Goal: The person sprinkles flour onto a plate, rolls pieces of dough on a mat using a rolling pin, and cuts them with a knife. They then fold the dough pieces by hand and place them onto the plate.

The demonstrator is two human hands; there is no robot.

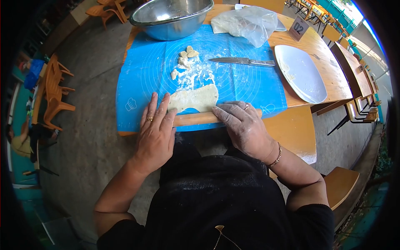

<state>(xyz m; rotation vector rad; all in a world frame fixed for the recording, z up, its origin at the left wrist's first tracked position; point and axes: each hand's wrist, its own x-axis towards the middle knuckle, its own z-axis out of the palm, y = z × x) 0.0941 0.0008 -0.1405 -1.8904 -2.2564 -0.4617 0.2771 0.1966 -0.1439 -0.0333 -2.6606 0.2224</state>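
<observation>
A wooden rolling pin [196, 119] lies across the near edge of a blue baking mat [139, 79]. My left hand [156, 125] rests over its left end, fingers stretched out and flat, hiding that end. Toward the other end, my right hand [241, 123], dusted with flour, has its fingers bent over the pin. Just beyond the pin is a flattened sheet of dough [195, 98], its near edge against the wood. Several small dough pieces [189, 53] sit farther up the mat amid scattered flour. A knife [239, 61] lies to their right, blade pointing left.
At the back stand a large metal bowl [173, 21] and a clear plastic bag [250, 24] with something pale inside. A white square plate [301, 75] with floury smears is on the right of the wooden table [333, 81]. Behind it stands a number sign [298, 28].
</observation>
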